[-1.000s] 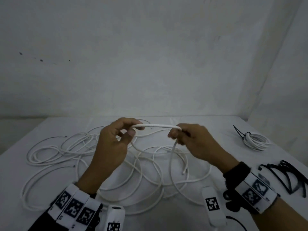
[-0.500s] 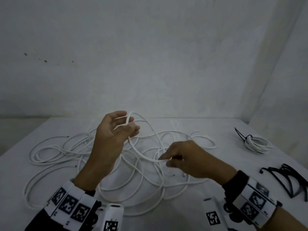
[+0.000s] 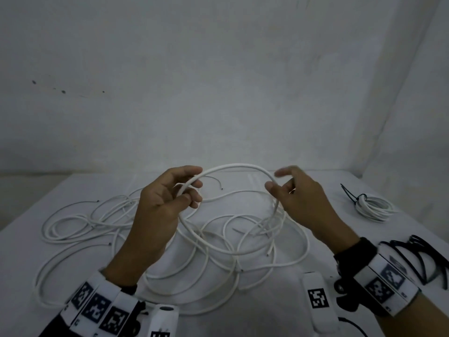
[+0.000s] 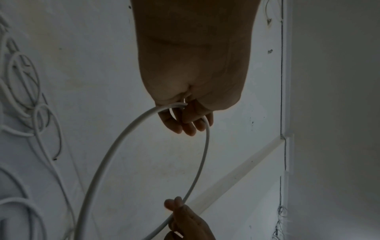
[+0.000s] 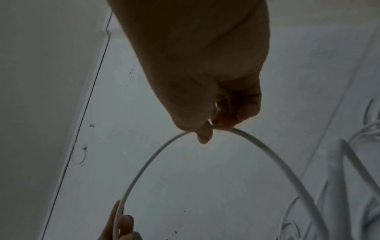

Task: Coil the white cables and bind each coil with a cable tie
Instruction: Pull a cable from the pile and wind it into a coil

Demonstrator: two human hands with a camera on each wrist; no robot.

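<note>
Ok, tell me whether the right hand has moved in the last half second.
Yes. The right hand rose and went away from the person, from low over the loose cables toward the table's far edge, pinching the cable arch.

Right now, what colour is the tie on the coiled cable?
Black cable tie, clearest in the head view.

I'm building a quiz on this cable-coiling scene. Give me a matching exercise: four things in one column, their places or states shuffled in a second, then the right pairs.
1. bound cable coil
2. loose black cable ties
3. arched white cable
4. loose white cables

A. held up between left hand and right hand
B. tangled across the table's middle and left
C. far right, tied with black
D. beside the right wrist

Pairs: 1-C, 2-D, 3-A, 4-B
</note>
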